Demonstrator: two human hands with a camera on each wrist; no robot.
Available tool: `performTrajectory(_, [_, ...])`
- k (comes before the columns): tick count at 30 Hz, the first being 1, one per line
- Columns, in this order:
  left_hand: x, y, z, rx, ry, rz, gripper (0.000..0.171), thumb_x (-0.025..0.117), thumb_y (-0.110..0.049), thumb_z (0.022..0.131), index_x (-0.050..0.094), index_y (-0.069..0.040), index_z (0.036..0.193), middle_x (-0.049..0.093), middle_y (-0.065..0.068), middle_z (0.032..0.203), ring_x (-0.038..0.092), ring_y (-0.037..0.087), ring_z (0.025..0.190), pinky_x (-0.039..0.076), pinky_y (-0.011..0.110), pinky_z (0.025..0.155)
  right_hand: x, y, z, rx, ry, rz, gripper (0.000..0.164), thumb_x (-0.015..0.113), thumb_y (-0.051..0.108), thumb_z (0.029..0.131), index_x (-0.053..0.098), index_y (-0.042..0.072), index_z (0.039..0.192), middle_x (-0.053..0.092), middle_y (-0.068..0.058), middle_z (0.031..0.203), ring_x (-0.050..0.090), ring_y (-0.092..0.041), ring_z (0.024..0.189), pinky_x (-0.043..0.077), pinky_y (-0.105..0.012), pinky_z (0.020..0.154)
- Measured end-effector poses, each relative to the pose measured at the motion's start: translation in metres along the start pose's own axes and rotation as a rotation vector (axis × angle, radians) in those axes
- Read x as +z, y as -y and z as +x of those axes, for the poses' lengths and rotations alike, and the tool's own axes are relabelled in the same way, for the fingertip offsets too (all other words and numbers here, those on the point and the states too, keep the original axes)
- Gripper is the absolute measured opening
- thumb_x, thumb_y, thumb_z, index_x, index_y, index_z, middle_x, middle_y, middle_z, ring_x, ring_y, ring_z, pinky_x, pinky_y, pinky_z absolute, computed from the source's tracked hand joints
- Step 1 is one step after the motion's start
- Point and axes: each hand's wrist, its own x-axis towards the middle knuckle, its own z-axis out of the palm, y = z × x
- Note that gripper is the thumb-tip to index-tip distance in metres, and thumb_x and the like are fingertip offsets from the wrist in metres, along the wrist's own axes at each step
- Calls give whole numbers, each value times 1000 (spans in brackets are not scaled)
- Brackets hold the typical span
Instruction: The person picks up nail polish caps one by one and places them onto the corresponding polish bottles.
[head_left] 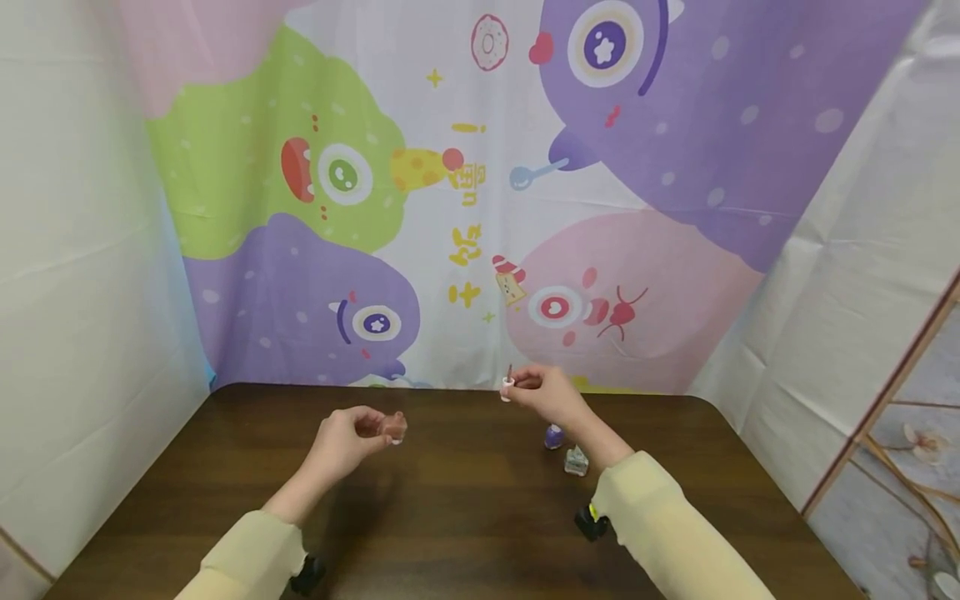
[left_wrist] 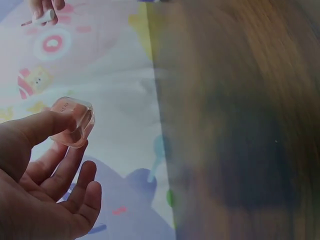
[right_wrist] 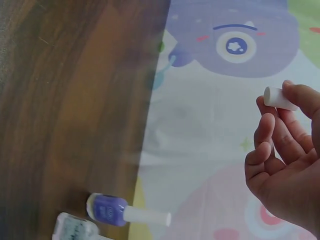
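Note:
Between thumb and fingers, my left hand [head_left: 347, 442] pinches a small clear nail polish bottle [left_wrist: 73, 122] with pinkish-brown polish in it, held above the table. My right hand [head_left: 551, 393] is raised farther right and pinches a white nail polish cap [right_wrist: 280, 98]. In the head view a brush [head_left: 510, 372] points up from that cap. Cap and bottle are well apart. Below the right forearm stand a purple nail polish bottle [right_wrist: 109, 209] with a white cap and a clear glittery nail polish bottle [head_left: 576, 461].
A dark brown wooden table [head_left: 450, 517] spreads beneath both hands. Behind its far edge hangs a cloth backdrop [head_left: 465, 350] with cartoon monsters. Pale fabric walls [head_left: 82, 250] rise at both sides. A dark wrist device [head_left: 591, 523] shows by the right sleeve.

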Motion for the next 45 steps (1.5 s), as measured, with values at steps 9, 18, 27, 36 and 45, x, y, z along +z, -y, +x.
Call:
performTrajectory(9, [-6, -20, -7, 54, -30, -41, 21, 78, -14, 75, 69, -7, 93, 70, 3, 85, 66, 19, 82, 52, 37, 75, -22, 10, -6, -25, -11, 63, 28, 74, 17, 82, 66, -3, 99, 70, -13, 88, 62, -10, 67, 51, -26, 65])
performTrajectory(18, [-14, -45, -14, 122, -41, -77, 20, 79, -13, 75, 70, -9, 93, 69, 0, 83, 65, 18, 80, 50, 30, 73, -45, 22, -17, -37, -59, 45, 29, 74, 18, 82, 66, -1, 102, 69, -10, 89, 63, -14, 76, 54, -28, 66])
performTrajectory(27, [-19, -66, -20, 115, -42, -108, 26, 79, -17, 76, 69, -10, 99, 69, 0, 87, 62, 12, 76, 49, 24, 67, -63, 29, -29, -81, -121, 50, 32, 74, 21, 82, 67, 0, 104, 69, -5, 84, 61, -13, 69, 52, -27, 66])
performTrajectory(36, [-20, -88, -26, 153, -75, -155, 25, 80, -18, 75, 70, -10, 97, 70, 1, 88, 57, 12, 72, 46, 22, 64, -72, 40, -44, -82, -156, 82, 37, 74, 29, 82, 66, 5, 109, 68, -2, 92, 63, -20, 81, 53, -26, 69])
performTrajectory(45, [-15, -108, -37, 152, -65, -256, 26, 80, -13, 75, 69, -9, 98, 68, -1, 85, 58, 13, 74, 49, 23, 67, -72, 50, -60, -117, -179, 160, 34, 73, 24, 83, 66, 3, 109, 65, 5, 85, 58, -12, 76, 51, -24, 69])
